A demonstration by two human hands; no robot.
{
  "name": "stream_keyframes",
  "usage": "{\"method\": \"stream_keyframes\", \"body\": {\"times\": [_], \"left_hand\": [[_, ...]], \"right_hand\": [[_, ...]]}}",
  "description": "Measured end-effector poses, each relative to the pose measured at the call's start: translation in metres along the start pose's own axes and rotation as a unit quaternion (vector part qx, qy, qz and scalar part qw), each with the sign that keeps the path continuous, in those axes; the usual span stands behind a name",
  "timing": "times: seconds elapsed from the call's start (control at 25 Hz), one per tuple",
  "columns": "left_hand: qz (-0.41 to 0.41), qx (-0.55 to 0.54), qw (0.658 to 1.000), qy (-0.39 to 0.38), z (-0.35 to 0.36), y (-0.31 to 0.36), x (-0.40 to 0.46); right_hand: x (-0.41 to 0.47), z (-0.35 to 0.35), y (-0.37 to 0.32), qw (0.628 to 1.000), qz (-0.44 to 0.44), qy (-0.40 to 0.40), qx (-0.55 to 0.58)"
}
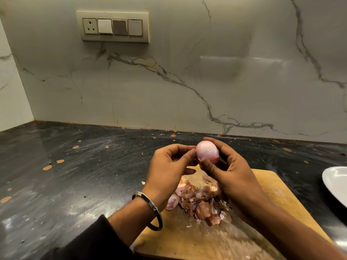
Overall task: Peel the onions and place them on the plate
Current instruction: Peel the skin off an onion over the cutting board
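A pale pink, mostly peeled onion [206,152] is held up above the wooden cutting board [277,196]. My right hand [231,171] grips it from the right and below, fingers curled over its top and thumb against its lower front. My left hand [169,166] meets the onion's left side with curled fingertips pinching at its skin. A heap of dry onion peels [201,201] lies on the board under my hands. The white plate [336,182] shows at the right edge, partly cut off.
The board lies on a dark stone counter [75,175] dotted with orange specks and bits of peel. A marble wall with a switch panel [114,27] rises behind. A metal bangle [150,209] circles my left wrist.
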State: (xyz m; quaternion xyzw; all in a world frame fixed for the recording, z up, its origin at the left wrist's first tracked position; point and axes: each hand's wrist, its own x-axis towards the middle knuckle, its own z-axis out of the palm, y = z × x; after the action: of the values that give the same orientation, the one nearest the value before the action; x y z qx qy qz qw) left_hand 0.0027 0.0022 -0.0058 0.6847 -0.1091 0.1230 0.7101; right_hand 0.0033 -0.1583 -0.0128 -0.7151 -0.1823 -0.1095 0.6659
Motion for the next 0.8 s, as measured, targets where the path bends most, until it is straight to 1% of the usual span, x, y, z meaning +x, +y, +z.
{"method": "stream_keyframes", "body": {"times": [0.08, 0.24, 0.36, 0.48, 0.56, 0.68, 0.72, 0.8], "left_hand": [[0.004, 0.001, 1.000, 0.007, 0.0011, -0.0006, -0.0012], [0.072, 0.086, 0.993, 0.035, 0.0048, -0.0020, -0.0044], [0.125, 0.178, 0.974, 0.062, 0.0034, -0.0032, -0.0041], [0.158, 0.228, 0.959, 0.058, 0.0032, -0.0031, -0.0030], [0.141, 0.206, 0.967, 0.055, 0.0024, -0.0032, -0.0014], [0.057, 0.116, 0.991, 0.026, 0.0004, -0.0012, 0.0013], [0.038, 0.116, 0.992, 0.012, 0.0002, -0.0011, 0.0018], [0.026, 0.164, 0.986, -0.011, 0.0012, -0.0013, 0.0001]], "right_hand": [[-0.0001, 0.0013, -0.0017, 1.000, -0.013, 0.008, -0.021], [-0.0010, 0.0024, -0.0014, 0.998, -0.028, 0.020, -0.048], [-0.0022, 0.0048, -0.0001, 0.997, -0.029, 0.024, -0.063], [-0.0025, 0.0042, 0.0011, 0.997, -0.026, 0.027, -0.067], [-0.0010, 0.0029, 0.0014, 0.999, -0.015, 0.019, -0.044], [0.0021, 0.0008, 0.0026, 0.999, 0.016, -0.001, 0.045], [0.0030, 0.0004, 0.0023, 0.997, 0.022, -0.006, 0.068], [0.0036, 0.0004, 0.0011, 0.995, 0.024, -0.006, 0.094]]}}
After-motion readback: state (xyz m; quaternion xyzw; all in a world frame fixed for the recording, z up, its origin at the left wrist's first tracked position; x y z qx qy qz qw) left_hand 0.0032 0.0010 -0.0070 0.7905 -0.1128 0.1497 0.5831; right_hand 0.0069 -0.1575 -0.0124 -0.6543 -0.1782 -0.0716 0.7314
